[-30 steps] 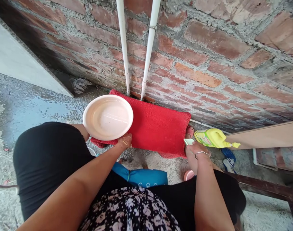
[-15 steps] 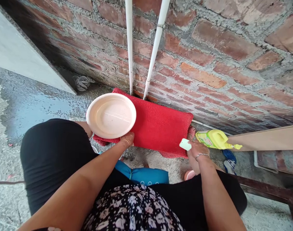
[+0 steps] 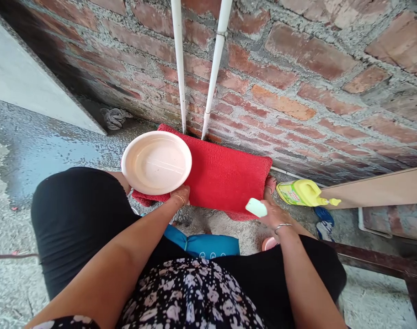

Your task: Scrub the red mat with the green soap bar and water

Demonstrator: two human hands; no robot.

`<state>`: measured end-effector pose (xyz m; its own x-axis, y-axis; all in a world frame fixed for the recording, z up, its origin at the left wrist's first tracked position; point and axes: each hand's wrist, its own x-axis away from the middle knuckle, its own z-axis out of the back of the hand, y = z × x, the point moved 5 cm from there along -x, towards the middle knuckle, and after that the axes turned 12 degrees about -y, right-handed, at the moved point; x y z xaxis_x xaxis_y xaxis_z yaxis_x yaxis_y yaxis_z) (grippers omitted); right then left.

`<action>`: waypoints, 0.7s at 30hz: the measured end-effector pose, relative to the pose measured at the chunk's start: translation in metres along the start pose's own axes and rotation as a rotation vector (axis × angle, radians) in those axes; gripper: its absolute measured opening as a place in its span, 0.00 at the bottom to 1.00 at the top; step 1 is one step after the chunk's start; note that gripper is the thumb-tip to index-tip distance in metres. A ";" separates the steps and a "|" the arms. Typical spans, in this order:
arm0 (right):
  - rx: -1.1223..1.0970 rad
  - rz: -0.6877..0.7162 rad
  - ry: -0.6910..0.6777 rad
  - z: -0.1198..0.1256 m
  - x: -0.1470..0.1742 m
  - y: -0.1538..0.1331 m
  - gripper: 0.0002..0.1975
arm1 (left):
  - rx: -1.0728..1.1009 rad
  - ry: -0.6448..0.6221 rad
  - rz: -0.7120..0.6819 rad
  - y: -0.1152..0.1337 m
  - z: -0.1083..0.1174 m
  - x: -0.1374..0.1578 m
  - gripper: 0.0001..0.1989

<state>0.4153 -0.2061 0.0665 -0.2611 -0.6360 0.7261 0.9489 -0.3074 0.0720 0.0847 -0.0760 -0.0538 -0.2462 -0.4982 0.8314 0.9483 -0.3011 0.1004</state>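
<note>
A pale pink basin (image 3: pixel 157 162) with water in it stands on the left end of a red textured cloth (image 3: pixel 225 173), which is spread flat below the wall. My left hand (image 3: pixel 181 195) is at the basin's lower right edge, over the cloth's near edge. Its fingers are mostly hidden, so whether they grip basin or cloth is unclear. In my right hand (image 3: pixel 274 214) is a pale green, flat, rounded block (image 3: pixel 256 208) with a small hole near one corner. The block is over the cloth's near right corner; its underside is hidden.
A yellow detergent jug (image 3: pixel 299 193) lies to the right, near a tan board (image 3: pixel 369 187). Two white pipes (image 3: pixel 212 73) run down the brick wall (image 3: pixel 287 100). A grey rag (image 3: pixel 114 119) is at back left. Blue fabric (image 3: pixel 211 246) and a pink object (image 3: pixel 269 243) are near my legs.
My right hand has moved left and slightly inward with the pale green block, off the cloth's right end. My left hand and the basin stay in place; the view has shifted slightly.
</note>
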 end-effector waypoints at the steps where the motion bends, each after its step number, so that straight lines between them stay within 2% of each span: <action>1: 0.008 0.066 -0.033 -0.005 -0.001 -0.020 0.28 | -0.002 0.000 0.003 0.000 0.000 0.000 0.31; 4: 0.103 0.249 -0.069 -0.022 -0.006 -0.085 0.29 | -0.015 0.005 0.007 0.001 0.002 0.003 0.31; 6: 0.172 0.297 -0.065 -0.028 -0.011 -0.103 0.28 | -0.020 0.004 0.007 0.001 0.003 0.006 0.31; 8: 0.191 0.245 -0.079 -0.027 -0.014 -0.086 0.28 | -0.017 0.001 0.006 0.002 0.005 0.008 0.31; 12: 0.093 0.033 -0.105 -0.004 -0.016 -0.007 0.26 | -0.002 -0.003 0.001 0.003 0.005 0.008 0.31; 14: 0.047 0.003 -0.053 0.014 -0.019 0.006 0.29 | 0.001 -0.001 0.002 0.003 0.004 0.007 0.31; 16: 0.032 0.034 0.003 0.029 -0.030 -0.012 0.32 | -0.002 0.003 0.001 0.003 0.004 0.006 0.31; 19: 0.005 0.127 0.066 0.045 -0.056 -0.071 0.33 | -0.019 0.005 -0.004 0.003 0.004 0.007 0.29; 21: -0.024 0.175 0.077 0.051 -0.075 -0.099 0.33 | -0.032 0.010 -0.006 0.003 0.006 0.008 0.28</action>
<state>0.3500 -0.0922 0.0395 -0.1063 -0.7334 0.6715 0.9766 -0.2039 -0.0680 0.0869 -0.0763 -0.0436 -0.2539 -0.5045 0.8252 0.9400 -0.3299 0.0875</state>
